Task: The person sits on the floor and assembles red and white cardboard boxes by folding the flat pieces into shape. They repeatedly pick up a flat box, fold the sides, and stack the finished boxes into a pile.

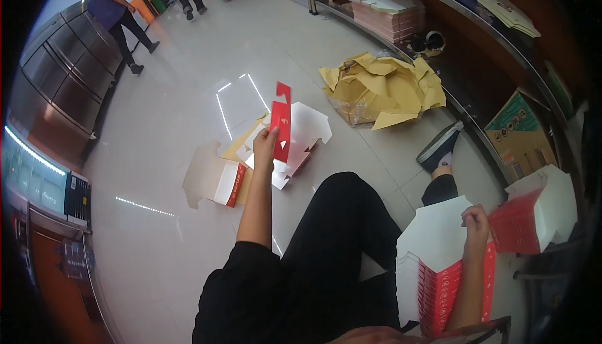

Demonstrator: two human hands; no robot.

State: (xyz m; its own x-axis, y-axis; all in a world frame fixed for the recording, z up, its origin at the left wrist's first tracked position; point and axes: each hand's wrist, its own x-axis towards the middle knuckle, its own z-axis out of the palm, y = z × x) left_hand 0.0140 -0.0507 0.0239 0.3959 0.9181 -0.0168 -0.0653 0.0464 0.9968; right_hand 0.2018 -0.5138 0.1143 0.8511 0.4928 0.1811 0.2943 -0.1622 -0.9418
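Note:
My left hand (264,146) is raised over the floor, fingers closed on a red cardboard carton (281,124) held upright with cut-out notches. Right beside it are white carton panels (310,124); whether they belong to the same piece I cannot tell. Below, an opened carton (227,181) with a red printed side lies on the floor. At my right side, a stack of nested red-and-white cartons (433,237) leans by my leg. My right forearm crosses that stack, and my right hand (475,222) rests curled at its white upper panel; what its fingers grip is hidden.
Crumpled yellow paper (385,90) with clear plastic lies ahead on the tiles. More nested cartons (533,212) stand at the far right, beside a metal shelf (464,93) with flat stacked board (385,11). Steel cabinets (69,62) line the left; two people walk at the back.

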